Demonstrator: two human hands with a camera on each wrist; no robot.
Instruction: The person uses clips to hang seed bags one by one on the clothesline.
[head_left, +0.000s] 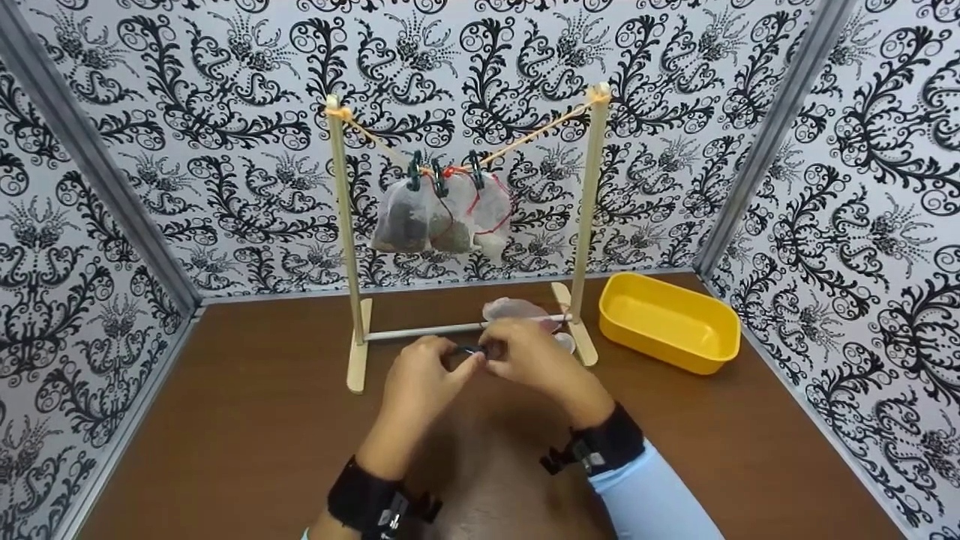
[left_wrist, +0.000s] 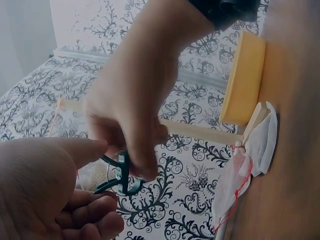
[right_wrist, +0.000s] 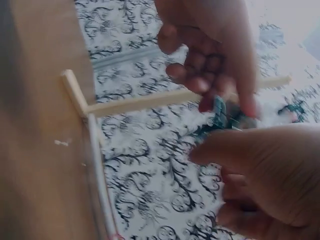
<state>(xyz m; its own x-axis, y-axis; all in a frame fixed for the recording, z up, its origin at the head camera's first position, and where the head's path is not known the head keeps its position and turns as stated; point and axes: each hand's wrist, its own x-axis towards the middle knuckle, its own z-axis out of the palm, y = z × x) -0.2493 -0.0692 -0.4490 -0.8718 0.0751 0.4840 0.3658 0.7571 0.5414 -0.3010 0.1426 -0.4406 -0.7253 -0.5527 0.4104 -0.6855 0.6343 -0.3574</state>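
Note:
Both hands meet over the table in front of a wooden stand and work on one dark green plastic spring clip (left_wrist: 123, 172). My left hand (head_left: 421, 386) pinches the clip's two handles between thumb and fingers. On the clip's other end, the right hand (head_left: 529, 360) grips with thumb and fingertips, hiding part of it. White mesh drawstring bags (head_left: 451, 225) with dark and pale contents hang behind, held to an orange cord (head_left: 536, 135) by similar green clips (head_left: 475, 171). Another white bag (head_left: 514, 308) with red string lies at the stand's base, partly behind the right hand.
The stand has two upright posts (head_left: 590, 202), flat wooden feet (head_left: 358, 367) and a white crossbar (head_left: 424, 331) low between them. A yellow plastic tub (head_left: 652, 349) stands at the right. Patterned walls enclose the brown table (head_left: 247, 427).

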